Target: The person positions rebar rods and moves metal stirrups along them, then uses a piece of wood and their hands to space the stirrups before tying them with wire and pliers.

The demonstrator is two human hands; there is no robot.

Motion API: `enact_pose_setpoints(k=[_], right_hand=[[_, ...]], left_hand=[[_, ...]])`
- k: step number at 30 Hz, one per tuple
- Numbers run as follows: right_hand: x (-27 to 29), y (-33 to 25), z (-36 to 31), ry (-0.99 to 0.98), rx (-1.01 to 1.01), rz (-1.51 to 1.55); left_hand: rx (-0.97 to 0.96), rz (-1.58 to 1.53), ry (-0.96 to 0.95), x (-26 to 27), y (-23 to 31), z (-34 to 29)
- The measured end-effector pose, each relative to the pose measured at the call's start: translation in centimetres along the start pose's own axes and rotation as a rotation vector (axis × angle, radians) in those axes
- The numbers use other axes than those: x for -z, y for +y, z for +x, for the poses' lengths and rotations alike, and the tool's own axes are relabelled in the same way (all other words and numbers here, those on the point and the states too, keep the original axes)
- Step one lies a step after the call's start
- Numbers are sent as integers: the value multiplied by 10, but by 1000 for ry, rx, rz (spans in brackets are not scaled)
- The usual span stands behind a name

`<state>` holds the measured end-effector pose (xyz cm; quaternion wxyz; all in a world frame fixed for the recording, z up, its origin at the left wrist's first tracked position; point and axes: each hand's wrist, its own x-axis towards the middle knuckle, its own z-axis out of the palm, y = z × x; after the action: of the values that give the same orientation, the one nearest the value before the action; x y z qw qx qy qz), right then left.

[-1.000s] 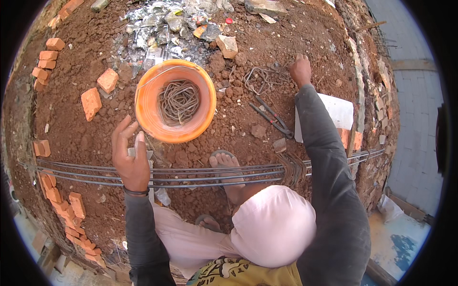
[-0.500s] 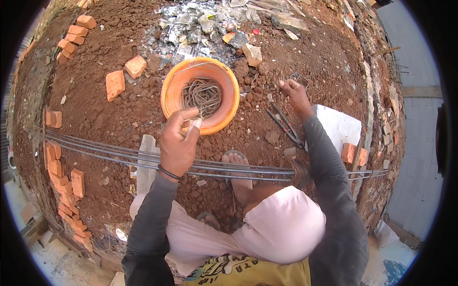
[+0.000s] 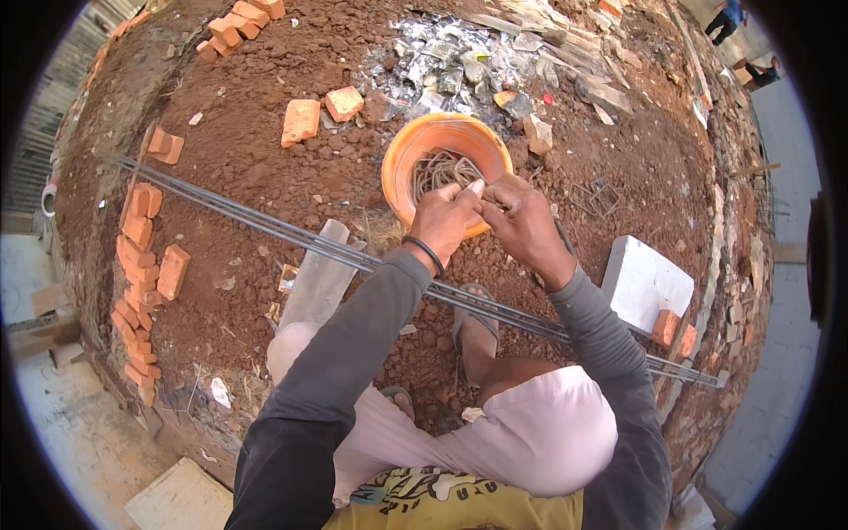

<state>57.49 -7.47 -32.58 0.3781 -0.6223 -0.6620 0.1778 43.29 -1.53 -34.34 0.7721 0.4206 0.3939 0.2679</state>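
Knees: below me, both knees [image 3: 556, 420] are bent in pale trousers, sandalled feet on the soil.
Board: a grey board [image 3: 315, 276] lies left of the feet.
Bars: I see long steel bars [image 3: 265, 223] running across the board and beneath both forearms, slanting down to the right.
Left hand: my left hand [image 3: 446, 217] is at the bucket's near side, fingers curled, thumb drawn in to the index.
Right hand: my right hand [image 3: 528, 226] meets it there, fingers bent in and tips together; I cannot tell what either pinches.
Slab: a white slab [image 3: 647, 281] lies right of the right forearm, a brick at its lower corner.
Bucket: the orange bucket [image 3: 397, 166] stands upright just beyond the hands.
Rods: bent rods [image 3: 431, 173] lie heaped inside it.
Tangle: more bent wire [image 3: 597, 200] lies on the soil to the right.
Brick pair: two bricks [image 3: 301, 122] lie left of the bucket.
Scraps: silvery litter [image 3: 424, 71] spreads beyond it.
Far edge: a person [image 3: 729, 18] in blue, upper right.
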Motion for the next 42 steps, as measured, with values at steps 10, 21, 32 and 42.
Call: enact_pose_setpoints(k=[10,21,32,42], right_hand=[[22,5,17,321,-497,457],[-67,-42,31,-7,38,211],[-55,155,67,-363,-153,-290],[-143,189,79,-476,73,-606]], left_hand=[[-147,-138,197,106,28,-18],[-60,-520,-62,87,4,-15],[-297,-35,223,111,52,-60],[-292,-41,380,142,51,-95]])
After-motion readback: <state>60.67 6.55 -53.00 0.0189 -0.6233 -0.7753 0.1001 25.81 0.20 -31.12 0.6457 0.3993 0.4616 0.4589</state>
